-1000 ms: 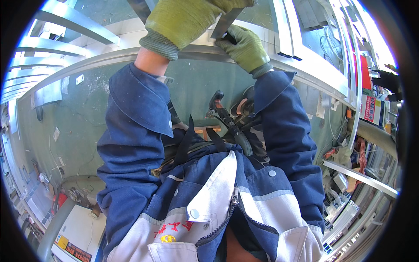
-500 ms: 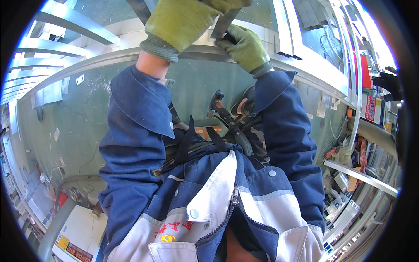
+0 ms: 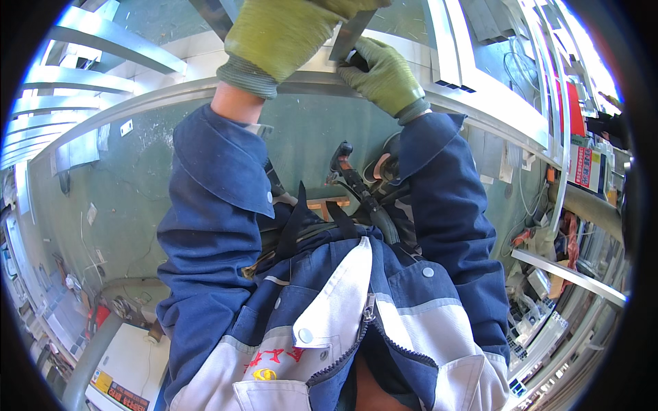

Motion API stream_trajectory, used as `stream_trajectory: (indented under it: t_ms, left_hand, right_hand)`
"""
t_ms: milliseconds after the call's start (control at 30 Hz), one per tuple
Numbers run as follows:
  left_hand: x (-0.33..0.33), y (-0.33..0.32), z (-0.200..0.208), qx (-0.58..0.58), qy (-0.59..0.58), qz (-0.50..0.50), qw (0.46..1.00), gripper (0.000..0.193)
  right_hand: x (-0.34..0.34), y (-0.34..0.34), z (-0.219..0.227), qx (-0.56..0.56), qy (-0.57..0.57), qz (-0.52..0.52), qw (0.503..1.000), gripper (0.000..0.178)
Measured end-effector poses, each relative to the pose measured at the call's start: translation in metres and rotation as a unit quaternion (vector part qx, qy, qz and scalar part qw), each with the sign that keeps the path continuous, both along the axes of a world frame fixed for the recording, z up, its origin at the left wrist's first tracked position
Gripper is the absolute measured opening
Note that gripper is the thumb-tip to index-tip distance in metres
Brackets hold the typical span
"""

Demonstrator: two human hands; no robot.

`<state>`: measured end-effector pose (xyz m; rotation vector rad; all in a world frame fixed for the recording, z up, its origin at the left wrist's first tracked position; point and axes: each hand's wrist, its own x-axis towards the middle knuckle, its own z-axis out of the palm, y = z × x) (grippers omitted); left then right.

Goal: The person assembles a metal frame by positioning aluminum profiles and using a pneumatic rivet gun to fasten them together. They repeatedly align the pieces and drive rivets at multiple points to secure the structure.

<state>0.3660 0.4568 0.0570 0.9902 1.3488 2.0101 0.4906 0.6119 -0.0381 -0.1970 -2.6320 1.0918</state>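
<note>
Nearest the camera, a blue work jacket [image 3: 329, 329] with a pale grey collar and zip is seen, filling the lower middle of the view. Just beyond it, at the waist, a tool belt [image 3: 322, 229] with black straps is worn, and a tool with a black handle [image 3: 353, 179] is carried on it, a little right of centre. Both blue sleeves are raised from here toward the far edge.

Farther off, a long pale metal rail [image 3: 171, 96] is seen curving from left to right across the upper scene. At its far middle, a flat grey metal strip [image 3: 348, 38] is held upright against the rail between the two hands. The left hand [image 3: 291, 31], in a yellow-green glove, is set on the strip from the left; its fingers run out of view at the top edge, so it cannot be told whether they are closed. The right hand [image 3: 384, 75], in a green glove, is placed just right of the strip, with its fingers curled together around the strip's lower end.

Far right, cluttered shelves [image 3: 582, 171] are seen.
</note>
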Motion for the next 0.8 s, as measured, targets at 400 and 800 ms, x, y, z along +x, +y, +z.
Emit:
stream_trajectory:
  t_ms: [400,800]
  left_hand:
    - [0.003,0.003,-0.002,0.010,-0.001,0.011,1.000,0.040]
    - [0.000,-0.001,0.000,-0.042,0.155,0.100,0.982,0.027]
  right_hand:
    - [-0.002,-0.003,-0.006,0.052,0.017,-0.010,0.998,0.052]
    - [0.005,-0.014,-0.009,0.065,0.071,-0.049,0.994,0.067]
